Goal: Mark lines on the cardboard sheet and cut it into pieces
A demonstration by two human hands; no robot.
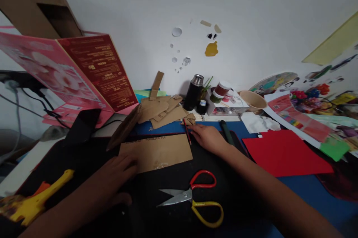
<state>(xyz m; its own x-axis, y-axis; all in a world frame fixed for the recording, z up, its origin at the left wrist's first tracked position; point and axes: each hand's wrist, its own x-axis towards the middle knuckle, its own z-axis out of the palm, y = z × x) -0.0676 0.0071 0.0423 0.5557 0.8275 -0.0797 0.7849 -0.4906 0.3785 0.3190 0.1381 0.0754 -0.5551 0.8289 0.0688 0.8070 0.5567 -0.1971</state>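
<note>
A rectangular piece of brown cardboard (160,152) with printed digits along its far edge lies on the black mat (151,219). My left hand (119,174) rests at its left end, fingers flat on it and thumb apart. Beyond its right end my right hand (208,137) reaches forward with fingers stretched out. Its fingertips are beside a slim red pencil (188,134); whether they touch it I cannot tell. Nearer to me lie scissors (186,195) with one red and one yellow handle, blades parted and pointing left.
Cardboard scraps (156,109) are piled at the back, beside a black thermos (193,92) and paint jars (222,89). Red sheets (285,152) lie at right, near a dark green cylinder (226,132). A yellow tool (41,199) and a black phone-like slab (81,128) are at left.
</note>
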